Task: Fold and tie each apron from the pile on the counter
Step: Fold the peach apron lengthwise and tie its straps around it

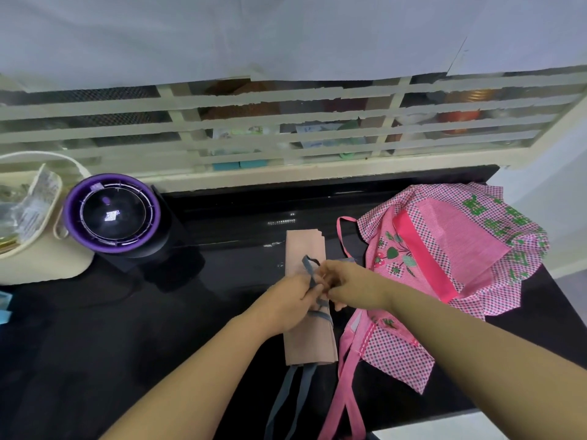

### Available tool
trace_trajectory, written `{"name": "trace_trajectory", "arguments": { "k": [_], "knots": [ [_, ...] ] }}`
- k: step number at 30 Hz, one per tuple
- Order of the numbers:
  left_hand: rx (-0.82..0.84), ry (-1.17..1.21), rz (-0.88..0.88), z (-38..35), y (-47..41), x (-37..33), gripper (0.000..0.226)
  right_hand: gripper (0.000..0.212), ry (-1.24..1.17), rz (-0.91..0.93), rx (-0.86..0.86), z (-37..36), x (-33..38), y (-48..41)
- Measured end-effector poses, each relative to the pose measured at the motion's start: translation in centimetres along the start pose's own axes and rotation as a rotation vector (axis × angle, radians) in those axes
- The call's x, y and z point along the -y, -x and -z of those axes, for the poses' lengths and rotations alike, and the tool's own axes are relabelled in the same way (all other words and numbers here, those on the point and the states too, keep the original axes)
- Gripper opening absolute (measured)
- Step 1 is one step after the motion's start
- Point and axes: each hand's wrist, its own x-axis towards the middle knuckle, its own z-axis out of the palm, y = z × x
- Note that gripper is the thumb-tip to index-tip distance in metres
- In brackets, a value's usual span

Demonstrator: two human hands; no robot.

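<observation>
Counter (238,281), near front edge: left hand (286,304) and right hand (352,287) pinch grey ties (310,271) over folded beige apron (305,246); cinch knot snugly, centred

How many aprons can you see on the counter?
2: a folded beige apron in the middle, being tied, and a crumpled pink apron to its right. The pink one may hide more underneath.

Left of grip: open black counter (222,281), passable. Right of grip: crumpled pink apron (444,249) close alongside, its straps (347,385) trailing nearward. Beyond and well left: purple-rimmed appliance (117,214), cream bag (41,265). Straight beyond: barred window (286,173).
</observation>
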Motion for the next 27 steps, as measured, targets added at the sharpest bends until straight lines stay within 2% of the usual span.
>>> {"name": "trace_trajectory", "arguments": {
  "k": [4,8,11,16,19,25,27],
  "knots": [
    [-0.174,0.148,0.03,-0.3,0.2,0.9,0.019,0.026,0.158,0.099,-0.138,-1.1,-0.2,0.5],
    [-0.267,0.255,0.077,-0.8,0.0,0.6,0.013,0.026,0.017,0.157,-0.328,-2.8,-0.4,0.3],
    [-0.259,0.317,0.102,-0.9,0.1,1.1,0.012,0.023,0.002,0.165,-0.408,-3.8,-0.9,-0.1],
    [-0.248,0.236,0.051,-0.7,1.0,1.2,0.016,0.02,-0.028,0.136,-0.502,-4.2,-1.4,-0.4],
    [-0.277,0.181,0.029,-0.7,1.5,1.3,0.018,0.02,-0.093,0.145,-0.498,-4.2,-1.3,-0.6],
    [-0.292,0.064,0.0,-1.2,2.1,1.6,0.019,0.014,-0.039,0.119,-0.457,-4.1,-1.3,-1.0],
    [-0.309,-0.077,-0.036,-1.2,2.4,1.7,0.021,0.011,-0.056,0.108,-0.464,-4.1,-1.3,-1.0]
  ]
}}
